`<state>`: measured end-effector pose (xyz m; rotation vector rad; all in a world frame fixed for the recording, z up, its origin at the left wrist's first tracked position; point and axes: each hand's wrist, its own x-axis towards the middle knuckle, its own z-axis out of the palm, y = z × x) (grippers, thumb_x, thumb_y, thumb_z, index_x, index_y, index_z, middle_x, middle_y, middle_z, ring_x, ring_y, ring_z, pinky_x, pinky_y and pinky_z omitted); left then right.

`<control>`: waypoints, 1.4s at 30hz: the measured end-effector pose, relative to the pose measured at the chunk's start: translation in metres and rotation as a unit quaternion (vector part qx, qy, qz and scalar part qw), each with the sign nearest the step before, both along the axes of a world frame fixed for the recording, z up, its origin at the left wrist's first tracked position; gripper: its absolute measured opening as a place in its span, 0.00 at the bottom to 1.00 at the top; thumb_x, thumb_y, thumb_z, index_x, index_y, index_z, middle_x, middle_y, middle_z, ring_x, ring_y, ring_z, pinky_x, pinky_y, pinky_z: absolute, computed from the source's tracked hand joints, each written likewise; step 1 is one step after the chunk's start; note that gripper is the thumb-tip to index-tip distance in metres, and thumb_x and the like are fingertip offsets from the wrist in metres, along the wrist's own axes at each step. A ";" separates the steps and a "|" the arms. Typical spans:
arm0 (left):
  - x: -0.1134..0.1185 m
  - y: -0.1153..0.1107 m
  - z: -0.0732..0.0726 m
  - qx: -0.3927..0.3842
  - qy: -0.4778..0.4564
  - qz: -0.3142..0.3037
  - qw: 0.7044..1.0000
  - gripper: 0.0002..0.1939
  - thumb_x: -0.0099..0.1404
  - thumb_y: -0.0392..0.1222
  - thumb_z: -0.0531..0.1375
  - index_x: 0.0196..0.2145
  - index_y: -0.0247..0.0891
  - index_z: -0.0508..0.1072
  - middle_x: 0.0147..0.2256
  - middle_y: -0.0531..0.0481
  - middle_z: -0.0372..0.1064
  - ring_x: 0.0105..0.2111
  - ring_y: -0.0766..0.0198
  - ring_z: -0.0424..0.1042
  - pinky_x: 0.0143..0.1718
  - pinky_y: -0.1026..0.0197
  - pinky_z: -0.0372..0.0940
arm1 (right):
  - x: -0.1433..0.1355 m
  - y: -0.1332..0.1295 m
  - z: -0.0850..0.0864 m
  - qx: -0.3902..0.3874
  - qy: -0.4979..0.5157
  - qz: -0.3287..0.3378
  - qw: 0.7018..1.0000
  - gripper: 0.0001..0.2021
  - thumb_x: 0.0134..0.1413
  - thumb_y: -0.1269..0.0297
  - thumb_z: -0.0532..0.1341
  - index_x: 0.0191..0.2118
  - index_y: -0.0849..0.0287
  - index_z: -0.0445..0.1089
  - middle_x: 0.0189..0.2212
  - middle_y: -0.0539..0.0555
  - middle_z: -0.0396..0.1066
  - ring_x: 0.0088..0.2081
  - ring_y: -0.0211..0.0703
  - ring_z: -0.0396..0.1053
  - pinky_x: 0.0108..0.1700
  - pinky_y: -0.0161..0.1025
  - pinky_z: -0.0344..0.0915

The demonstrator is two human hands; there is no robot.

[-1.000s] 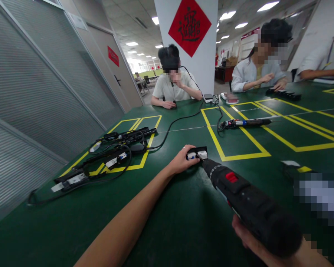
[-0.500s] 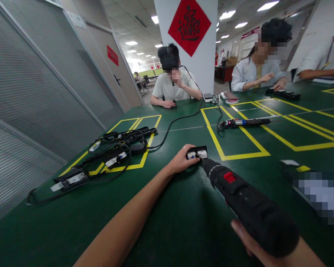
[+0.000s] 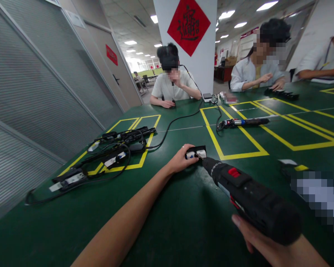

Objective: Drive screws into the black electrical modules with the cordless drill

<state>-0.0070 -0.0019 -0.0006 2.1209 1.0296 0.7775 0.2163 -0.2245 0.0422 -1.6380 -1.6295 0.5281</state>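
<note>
My left hand (image 3: 181, 159) grips a small black part (image 3: 202, 149) with white pieces inside, holding it on the green table (image 3: 167, 207). My right hand (image 3: 253, 233) is wrapped round the handle of a black power drill (image 3: 250, 193) with a red switch on top. The drill's tip points down into the black part, close to my left fingertips. The drill body hides much of my right hand and the handle.
Black power strips (image 3: 115, 160) and cables lie at the left. A tool (image 3: 245, 122) with a blue band lies across yellow tape at the right. A blurred flat object (image 3: 320, 193) sits at the right edge. Three people sit across the table.
The rear of the drill has tilted slightly to the right and upward. My left hand and the black part stay together in nearly the same place.
</note>
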 end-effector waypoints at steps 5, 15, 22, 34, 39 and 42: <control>0.001 0.000 0.001 0.001 0.000 0.004 1.000 0.24 0.57 0.47 0.62 0.50 0.38 0.64 0.43 0.46 0.65 0.43 0.58 0.67 0.46 0.56 0.63 | -0.004 0.001 0.012 -0.034 -0.032 0.009 0.999 0.08 0.44 0.63 0.64 0.17 0.50 0.73 0.11 0.48 0.69 0.18 0.49 0.74 0.21 0.41 0.72; 0.001 -0.002 0.004 -0.016 -0.001 0.005 1.000 0.24 0.57 0.47 0.62 0.50 0.38 0.64 0.43 0.46 0.66 0.41 0.59 0.67 0.44 0.57 0.63 | -0.006 0.001 0.015 -0.031 -0.035 0.012 0.999 0.06 0.45 0.63 0.62 0.28 0.47 0.77 0.11 0.46 0.71 0.15 0.44 0.72 0.20 0.38 0.72; 0.001 -0.002 0.003 -0.014 0.002 0.009 1.000 0.25 0.56 0.47 0.62 0.50 0.38 0.64 0.42 0.47 0.66 0.40 0.60 0.67 0.43 0.57 0.63 | -0.004 -0.001 0.015 -0.044 -0.022 0.037 0.998 0.09 0.46 0.62 0.63 0.18 0.47 0.75 0.11 0.47 0.72 0.13 0.43 0.70 0.22 0.40 0.71; 0.002 0.000 0.001 -0.018 0.002 0.007 1.000 0.25 0.56 0.48 0.62 0.50 0.38 0.63 0.42 0.47 0.66 0.41 0.59 0.67 0.44 0.57 0.63 | -0.004 0.002 0.007 -0.024 -0.028 0.026 0.999 0.09 0.48 0.58 0.62 0.35 0.50 0.77 0.12 0.47 0.71 0.22 0.51 0.77 0.24 0.41 0.73; 0.001 -0.001 0.001 -0.015 0.001 0.003 1.000 0.25 0.56 0.48 0.62 0.50 0.38 0.63 0.42 0.47 0.65 0.41 0.59 0.67 0.43 0.57 0.64 | -0.001 0.001 0.011 -0.057 -0.043 0.059 0.996 0.08 0.50 0.60 0.61 0.26 0.49 0.77 0.12 0.48 0.71 0.20 0.48 0.75 0.26 0.43 0.74; 0.001 -0.001 0.002 -0.014 0.002 0.004 1.000 0.25 0.57 0.48 0.62 0.50 0.39 0.63 0.42 0.47 0.65 0.41 0.59 0.67 0.43 0.57 0.64 | 0.000 0.000 0.009 -0.079 -0.034 0.075 0.993 0.15 0.52 0.60 0.60 0.16 0.49 0.73 0.11 0.48 0.70 0.15 0.43 0.72 0.26 0.42 0.74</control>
